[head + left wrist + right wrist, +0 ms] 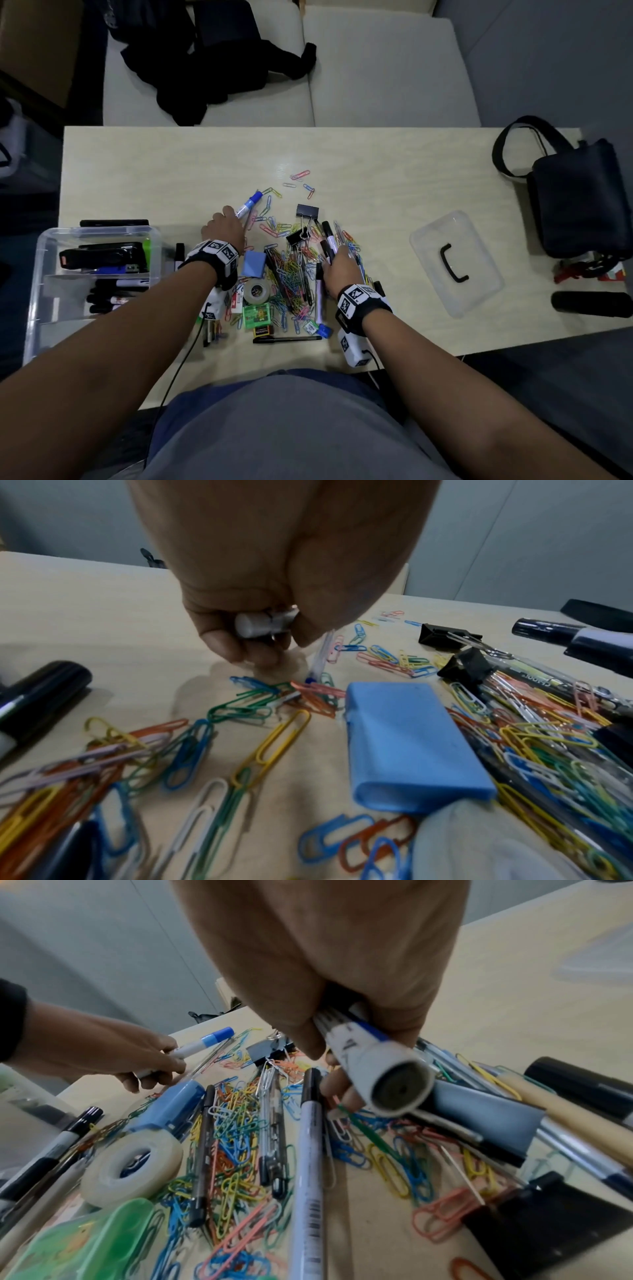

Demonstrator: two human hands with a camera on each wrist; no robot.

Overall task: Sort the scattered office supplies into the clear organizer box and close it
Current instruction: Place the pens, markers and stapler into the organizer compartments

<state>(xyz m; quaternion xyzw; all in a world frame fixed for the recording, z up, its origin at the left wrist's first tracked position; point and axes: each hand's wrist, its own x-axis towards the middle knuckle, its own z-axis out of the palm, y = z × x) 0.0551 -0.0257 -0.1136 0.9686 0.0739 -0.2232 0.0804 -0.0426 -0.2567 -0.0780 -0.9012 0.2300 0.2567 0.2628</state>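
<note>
Left hand (223,229) has fingers curled round a blue-capped white marker (249,205), lifting its butt end just off the table (137,171) at the far-left edge of the clip pile. Right hand (342,265) is wrapped round a bundle of markers and pens (329,240), over the pile's right side. Coloured paper clips (291,270) are spread mid-table with black binder clips (307,213), a blue eraser (253,264) and a tape roll (256,292). Clear organizer box (44,246) sits at the left edge, a stapler and markers already in it. Its lid (455,263) lies well apart on the right.
</note>
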